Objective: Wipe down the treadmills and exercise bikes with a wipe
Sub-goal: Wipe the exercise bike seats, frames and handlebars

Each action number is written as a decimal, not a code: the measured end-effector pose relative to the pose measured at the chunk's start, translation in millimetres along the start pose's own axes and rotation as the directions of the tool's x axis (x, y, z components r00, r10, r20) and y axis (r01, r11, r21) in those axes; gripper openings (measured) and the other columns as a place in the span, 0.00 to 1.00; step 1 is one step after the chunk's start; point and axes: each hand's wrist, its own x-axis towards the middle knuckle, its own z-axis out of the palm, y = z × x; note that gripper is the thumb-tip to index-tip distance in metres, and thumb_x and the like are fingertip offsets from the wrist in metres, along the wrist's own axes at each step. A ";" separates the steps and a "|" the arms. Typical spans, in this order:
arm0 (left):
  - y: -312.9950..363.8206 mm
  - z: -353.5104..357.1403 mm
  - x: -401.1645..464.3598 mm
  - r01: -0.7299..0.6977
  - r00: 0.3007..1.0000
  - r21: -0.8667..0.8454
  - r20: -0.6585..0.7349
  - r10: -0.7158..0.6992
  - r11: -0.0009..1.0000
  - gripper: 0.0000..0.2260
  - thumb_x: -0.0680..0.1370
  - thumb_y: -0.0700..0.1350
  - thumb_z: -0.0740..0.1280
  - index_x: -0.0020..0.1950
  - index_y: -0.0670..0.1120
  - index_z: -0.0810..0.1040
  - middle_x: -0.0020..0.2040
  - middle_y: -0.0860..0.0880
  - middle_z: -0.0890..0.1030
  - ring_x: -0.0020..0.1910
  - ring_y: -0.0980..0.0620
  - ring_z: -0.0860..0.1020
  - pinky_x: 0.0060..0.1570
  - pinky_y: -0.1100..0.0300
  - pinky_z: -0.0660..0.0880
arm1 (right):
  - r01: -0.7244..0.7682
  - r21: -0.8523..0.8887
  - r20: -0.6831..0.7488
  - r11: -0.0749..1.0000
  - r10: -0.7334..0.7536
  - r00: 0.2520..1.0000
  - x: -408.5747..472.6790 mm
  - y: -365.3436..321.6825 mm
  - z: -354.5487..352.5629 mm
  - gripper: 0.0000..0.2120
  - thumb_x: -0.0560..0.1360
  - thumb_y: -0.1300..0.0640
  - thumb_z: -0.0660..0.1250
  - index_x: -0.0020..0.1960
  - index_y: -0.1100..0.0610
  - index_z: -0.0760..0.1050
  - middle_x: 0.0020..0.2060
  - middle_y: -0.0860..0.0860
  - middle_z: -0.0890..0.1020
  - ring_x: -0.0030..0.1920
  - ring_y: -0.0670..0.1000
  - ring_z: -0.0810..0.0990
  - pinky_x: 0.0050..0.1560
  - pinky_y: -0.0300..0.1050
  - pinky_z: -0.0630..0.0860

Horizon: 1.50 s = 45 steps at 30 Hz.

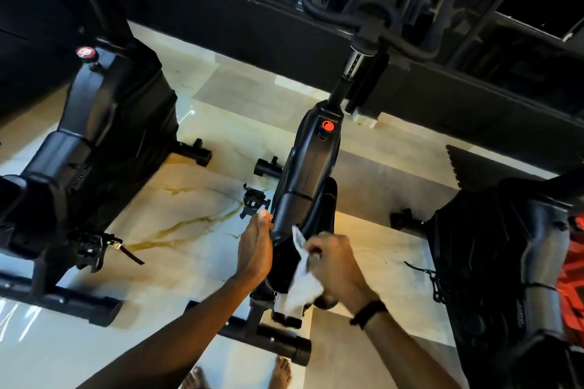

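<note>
A black exercise bike (308, 164) with a red knob (327, 126) stands in the middle of the head view, seen from above. My left hand (255, 249) lies flat with straight fingers against the left side of its saddle (284, 257). My right hand (335, 265) grips a crumpled white wipe (301, 284) and holds it against the saddle's right side. A black band sits on my right wrist. The saddle's rear is partly hidden by the wipe and my hands.
A second black bike (104, 123) stands at the left and a third bike (505, 262) with red markings at the right. Marble floor (177, 218) lies between them. A dark low wall (410, 95) runs behind. My bare feet (278, 373) show at the bottom.
</note>
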 end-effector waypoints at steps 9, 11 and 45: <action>-2.6 -1.5 7.0 -0.021 1.000 -0.033 -0.020 0.021 0.999 0.30 0.74 0.72 0.47 0.55 0.53 0.76 0.51 0.47 0.81 0.52 0.44 0.80 0.54 0.42 0.78 | 0.070 -0.262 -0.182 0.963 -0.121 0.976 33.8 8.1 5.2 0.12 0.72 0.66 0.68 0.53 0.57 0.84 0.45 0.51 0.80 0.49 0.53 0.77 0.50 0.43 0.72; -6.0 -2.1 7.7 -0.012 0.999 -0.028 -0.032 0.011 1.000 0.30 0.73 0.75 0.46 0.53 0.56 0.76 0.51 0.48 0.82 0.51 0.46 0.80 0.54 0.41 0.78 | 0.086 -0.260 -0.187 0.962 -0.137 0.973 26.3 7.2 10.7 0.09 0.74 0.58 0.70 0.53 0.58 0.83 0.46 0.51 0.79 0.51 0.53 0.76 0.54 0.47 0.74; -26.9 -7.5 -10.7 0.007 1.000 -0.001 0.013 -0.007 1.000 0.28 0.78 0.65 0.46 0.54 0.48 0.78 0.48 0.47 0.82 0.51 0.42 0.80 0.55 0.43 0.77 | 0.389 -0.229 -0.002 0.892 -0.400 0.917 -71.5 8.7 37.1 0.14 0.72 0.71 0.66 0.54 0.59 0.79 0.51 0.52 0.77 0.52 0.53 0.76 0.52 0.45 0.77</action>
